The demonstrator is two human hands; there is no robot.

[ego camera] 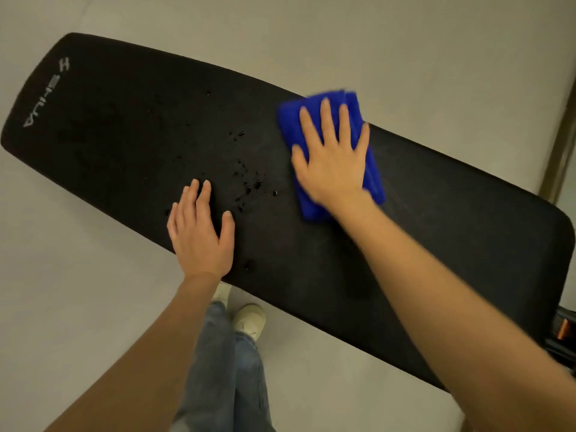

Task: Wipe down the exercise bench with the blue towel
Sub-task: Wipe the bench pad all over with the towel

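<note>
A long black padded exercise bench [124,126] runs from upper left to lower right, with white lettering at its far left end. Several water droplets [246,185] bead on the pad near its middle. A folded blue towel [290,116] lies on the pad right of the droplets. My right hand [333,157] presses flat on the towel, fingers spread, and looks slightly blurred. My left hand [199,235] rests palm-down on the bench's near edge, left of the droplets, holding nothing.
Pale floor [405,42] surrounds the bench. My legs in jeans and my white shoes [249,319] stand just below the bench's near edge. Dark frame parts with a copper-coloured piece [565,332] show at the right edge. A wall trim strip [558,151] stands at the far right.
</note>
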